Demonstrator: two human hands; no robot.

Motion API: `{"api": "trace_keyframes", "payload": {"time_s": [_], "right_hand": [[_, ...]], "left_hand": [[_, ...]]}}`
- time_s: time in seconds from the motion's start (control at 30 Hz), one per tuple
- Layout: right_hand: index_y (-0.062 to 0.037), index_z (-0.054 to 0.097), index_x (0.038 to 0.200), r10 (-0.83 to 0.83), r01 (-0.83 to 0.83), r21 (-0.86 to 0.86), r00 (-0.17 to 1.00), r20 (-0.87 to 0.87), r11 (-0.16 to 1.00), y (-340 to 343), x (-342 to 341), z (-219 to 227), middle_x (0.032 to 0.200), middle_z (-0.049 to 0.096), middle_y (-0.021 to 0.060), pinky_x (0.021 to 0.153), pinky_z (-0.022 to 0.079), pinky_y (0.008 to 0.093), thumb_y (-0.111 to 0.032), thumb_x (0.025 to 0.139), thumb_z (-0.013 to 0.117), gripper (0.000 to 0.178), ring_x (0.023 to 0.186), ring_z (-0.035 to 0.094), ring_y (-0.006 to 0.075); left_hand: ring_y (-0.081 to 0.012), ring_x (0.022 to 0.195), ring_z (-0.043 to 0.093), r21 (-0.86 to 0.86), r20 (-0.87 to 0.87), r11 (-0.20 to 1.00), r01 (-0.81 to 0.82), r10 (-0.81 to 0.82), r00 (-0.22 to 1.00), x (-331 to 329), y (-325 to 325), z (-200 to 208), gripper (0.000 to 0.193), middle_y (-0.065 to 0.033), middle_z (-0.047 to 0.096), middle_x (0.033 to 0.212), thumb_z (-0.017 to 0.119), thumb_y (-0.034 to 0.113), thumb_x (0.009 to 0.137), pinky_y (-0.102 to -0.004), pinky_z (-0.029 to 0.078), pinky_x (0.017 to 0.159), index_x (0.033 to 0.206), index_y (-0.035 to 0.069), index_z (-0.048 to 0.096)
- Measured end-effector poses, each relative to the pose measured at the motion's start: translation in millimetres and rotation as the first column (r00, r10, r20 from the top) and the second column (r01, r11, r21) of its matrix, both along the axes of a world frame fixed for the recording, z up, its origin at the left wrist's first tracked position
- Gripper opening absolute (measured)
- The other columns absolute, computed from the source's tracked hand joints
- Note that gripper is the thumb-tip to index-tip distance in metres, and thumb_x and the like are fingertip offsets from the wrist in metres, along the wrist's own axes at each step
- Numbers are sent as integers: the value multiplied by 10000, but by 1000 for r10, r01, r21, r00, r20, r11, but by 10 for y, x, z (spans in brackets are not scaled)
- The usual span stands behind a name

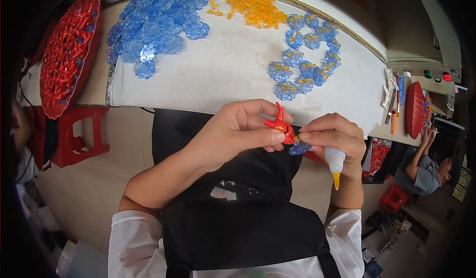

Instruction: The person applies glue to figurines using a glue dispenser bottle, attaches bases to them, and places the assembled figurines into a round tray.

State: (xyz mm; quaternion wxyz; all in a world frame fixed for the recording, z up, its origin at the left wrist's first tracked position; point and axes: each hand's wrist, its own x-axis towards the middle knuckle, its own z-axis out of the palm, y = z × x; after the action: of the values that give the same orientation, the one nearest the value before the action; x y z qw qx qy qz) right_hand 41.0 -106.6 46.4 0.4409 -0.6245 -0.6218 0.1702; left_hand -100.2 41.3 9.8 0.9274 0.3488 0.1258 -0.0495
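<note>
My left hand (238,129) is closed, pinching a small red plastic figure (283,129) above the black apron (233,218). A small yellow part (297,139) sits at the figure's lower right, and a dark blue translucent piece (299,149) is just below it. My right hand (339,137) is closed around a white glue bottle (334,156), its yellow nozzle pointing down. The right thumb and forefinger meet beside the yellow part. Whether these three pieces are joined cannot be made out.
On the white-covered table (233,75) lie a heap of blue flower-shaped pieces (153,25), a pile of yellow parts (253,8) and several blue pieces topped with yellow (305,72). A red tray (94,45) of red figures stands left. A red stool (82,134) is below; another person (426,171) sits right.
</note>
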Motion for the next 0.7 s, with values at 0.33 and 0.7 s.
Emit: {"api": "trace_keyframes", "payload": {"time_s": [0.33, 0.7], "right_hand": [[-27, 649, 801, 28, -28, -10, 998, 57, 1000, -5, 4, 6, 741, 585, 82, 506, 462, 245, -22, 576, 684, 228, 623, 583, 171], [-20, 638, 803, 66, -64, -99, 998, 17, 993, 11, 71, 61, 750, 584, 99, 534, 463, 251, -14, 589, 677, 218, 639, 583, 182]], "left_hand": [[-110, 673, 589, 77, -32, 996, 47, -45, 998, 32, 32, 33, 263, -93, 614, 785, 580, 65, 773, -216, 481, 637, 1009, -32, 515], [-127, 683, 605, 47, -137, 987, 154, -146, 980, 108, 55, 47, 331, -117, 620, 825, 590, 88, 775, -227, 494, 630, 1071, -27, 496]]}}
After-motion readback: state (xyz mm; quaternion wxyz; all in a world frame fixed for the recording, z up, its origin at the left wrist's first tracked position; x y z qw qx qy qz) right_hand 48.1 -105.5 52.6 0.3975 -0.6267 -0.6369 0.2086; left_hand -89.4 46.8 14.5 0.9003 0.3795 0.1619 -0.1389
